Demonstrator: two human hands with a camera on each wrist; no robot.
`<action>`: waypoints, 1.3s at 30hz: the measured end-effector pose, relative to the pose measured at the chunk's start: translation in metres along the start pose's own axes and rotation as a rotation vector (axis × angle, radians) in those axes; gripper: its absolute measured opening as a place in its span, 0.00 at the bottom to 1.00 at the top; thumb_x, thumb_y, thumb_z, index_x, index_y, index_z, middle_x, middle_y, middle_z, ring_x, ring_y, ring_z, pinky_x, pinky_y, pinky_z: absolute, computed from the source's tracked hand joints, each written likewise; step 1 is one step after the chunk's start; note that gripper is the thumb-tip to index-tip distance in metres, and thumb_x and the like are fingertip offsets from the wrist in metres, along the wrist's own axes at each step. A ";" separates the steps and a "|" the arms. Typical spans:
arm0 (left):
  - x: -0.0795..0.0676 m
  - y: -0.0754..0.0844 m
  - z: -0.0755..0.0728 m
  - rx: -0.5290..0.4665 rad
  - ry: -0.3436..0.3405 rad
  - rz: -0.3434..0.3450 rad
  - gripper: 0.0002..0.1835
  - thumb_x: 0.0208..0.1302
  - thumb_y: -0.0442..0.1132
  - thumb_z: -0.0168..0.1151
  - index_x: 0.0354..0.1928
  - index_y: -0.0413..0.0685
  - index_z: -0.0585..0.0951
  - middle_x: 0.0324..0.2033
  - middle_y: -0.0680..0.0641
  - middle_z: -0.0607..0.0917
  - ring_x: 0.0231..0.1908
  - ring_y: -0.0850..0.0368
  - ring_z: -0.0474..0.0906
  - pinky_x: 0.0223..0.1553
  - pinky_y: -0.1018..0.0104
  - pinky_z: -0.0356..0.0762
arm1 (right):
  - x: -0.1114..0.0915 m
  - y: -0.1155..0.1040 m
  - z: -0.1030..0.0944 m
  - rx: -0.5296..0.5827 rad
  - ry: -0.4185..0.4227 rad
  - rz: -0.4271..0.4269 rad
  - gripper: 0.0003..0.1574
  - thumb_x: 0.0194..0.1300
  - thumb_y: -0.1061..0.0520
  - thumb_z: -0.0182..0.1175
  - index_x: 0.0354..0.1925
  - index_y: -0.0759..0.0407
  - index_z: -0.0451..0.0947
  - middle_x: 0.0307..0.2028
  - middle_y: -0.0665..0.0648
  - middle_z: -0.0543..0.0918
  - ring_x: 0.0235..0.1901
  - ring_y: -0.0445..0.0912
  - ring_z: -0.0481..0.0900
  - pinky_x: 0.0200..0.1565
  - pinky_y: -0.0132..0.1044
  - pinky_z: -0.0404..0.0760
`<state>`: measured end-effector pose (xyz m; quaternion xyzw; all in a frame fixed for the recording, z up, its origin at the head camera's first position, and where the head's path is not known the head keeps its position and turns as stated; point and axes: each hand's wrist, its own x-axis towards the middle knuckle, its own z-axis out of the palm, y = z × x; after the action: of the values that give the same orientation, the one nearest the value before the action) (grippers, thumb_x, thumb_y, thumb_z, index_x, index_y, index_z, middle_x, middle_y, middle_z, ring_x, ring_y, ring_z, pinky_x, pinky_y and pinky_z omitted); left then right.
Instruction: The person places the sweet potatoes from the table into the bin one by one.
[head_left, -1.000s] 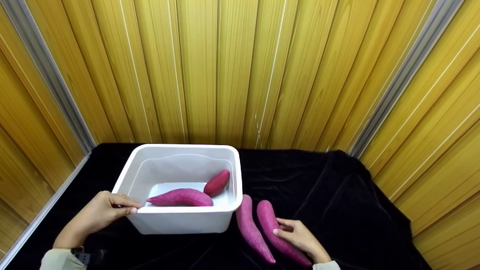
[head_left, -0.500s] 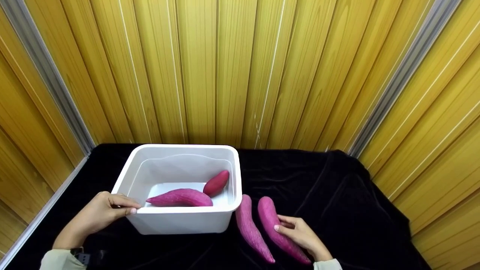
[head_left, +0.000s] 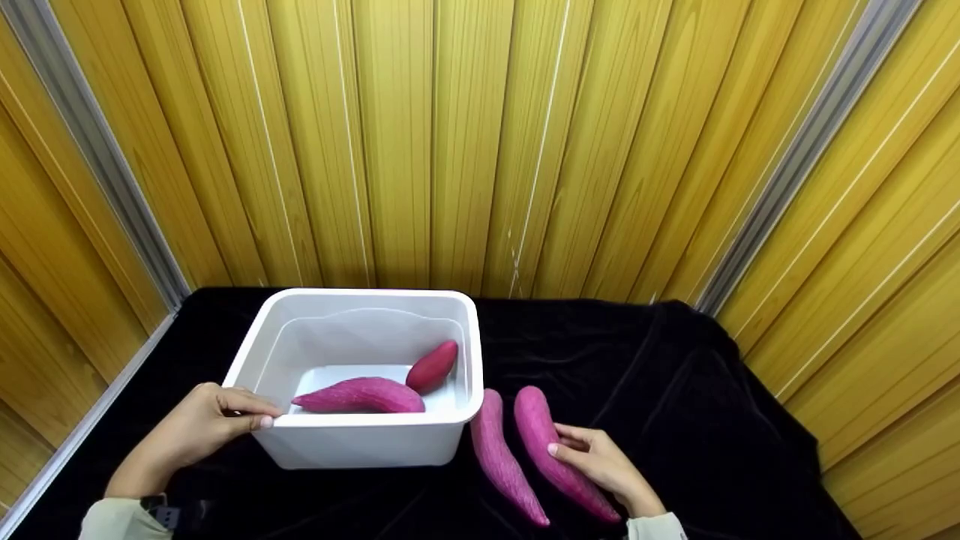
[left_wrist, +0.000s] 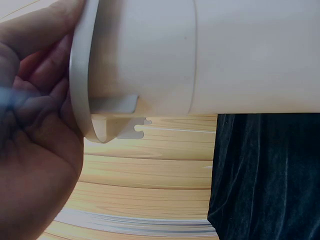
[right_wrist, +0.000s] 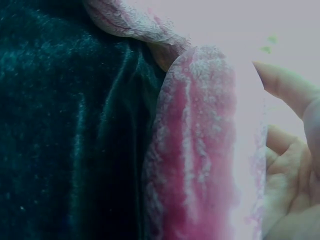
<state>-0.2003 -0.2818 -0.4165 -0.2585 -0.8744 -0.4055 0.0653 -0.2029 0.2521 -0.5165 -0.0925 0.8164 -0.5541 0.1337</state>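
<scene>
My left hand [head_left: 196, 426] pinches the near left corner of a white plastic bin [head_left: 367, 442], thumb and fingers over its rim [left_wrist: 80, 75]. Inside the bin lie a long pink-purple sweet potato [head_left: 364, 395] and a smaller, darker red one [head_left: 433, 367]. To the right of the bin, my right hand [head_left: 604, 465] grips a long pink sweet potato [head_left: 541, 442] from its right side, thumb on top. That sweet potato [right_wrist: 205, 145] fills the middle of the right wrist view. Just left of it, another long sweet potato [head_left: 502, 461] lies on the cloth, its far end by the bin's corner.
Black velvet cloth [head_left: 697, 420] covers the table under everything, with folds at the right. Yellow wood-look panels [head_left: 472, 150] stand behind and on both sides, with grey metal strips [head_left: 795, 150] at the corners.
My right hand and the sweet potato it grips have shifted slightly away from me, toward the back. The left hand and the bin have stayed in place.
</scene>
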 end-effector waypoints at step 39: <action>0.002 0.000 0.000 -0.007 -0.004 -0.002 0.05 0.52 0.32 0.71 0.32 0.47 0.90 0.31 0.50 0.90 0.37 0.77 0.78 0.38 0.84 0.73 | 0.015 -0.039 -0.004 0.023 -0.007 -0.034 0.35 0.68 0.49 0.59 0.66 0.65 0.66 0.60 0.65 0.76 0.56 0.51 0.77 0.54 0.39 0.78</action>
<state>-0.2021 -0.2808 -0.4157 -0.2588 -0.8732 -0.4082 0.0625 -0.2182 0.2369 -0.4804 -0.1066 0.8079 -0.5652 0.1282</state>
